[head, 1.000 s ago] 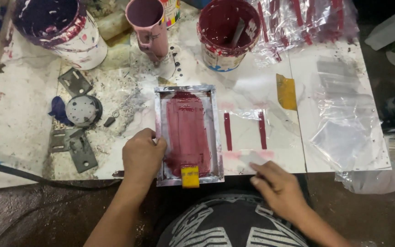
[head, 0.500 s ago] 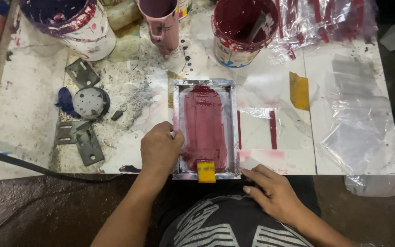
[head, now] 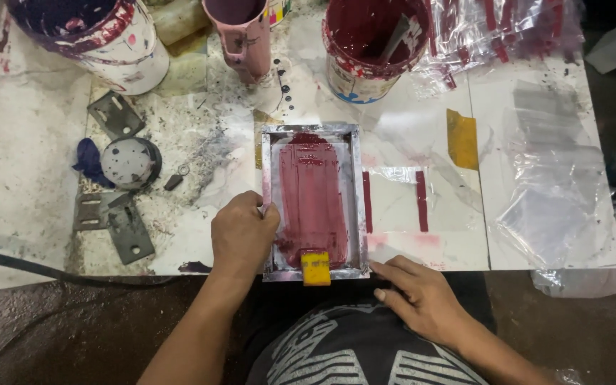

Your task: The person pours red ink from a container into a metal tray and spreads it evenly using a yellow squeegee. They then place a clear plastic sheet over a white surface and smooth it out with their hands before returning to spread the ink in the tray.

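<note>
The print frame [head: 314, 202] lies at the desk's near edge as before, the yellow squeegee [head: 316, 267] resting in it. The left hand [head: 242, 235] still grips its left rail; the right hand [head: 422, 298], open, has apparently slid onto the near edge beside the frame's corner.

Print wkshop: ink buckets [head: 372, 50], screen frame [head: 313, 203], stained bench [head: 30, 185].

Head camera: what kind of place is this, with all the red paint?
Probably a small screen-printing workshop. A framed screen smeared with red ink lies on a splattered table, an ink bucket stands behind it, and printed clear bags are piled nearby.
</note>
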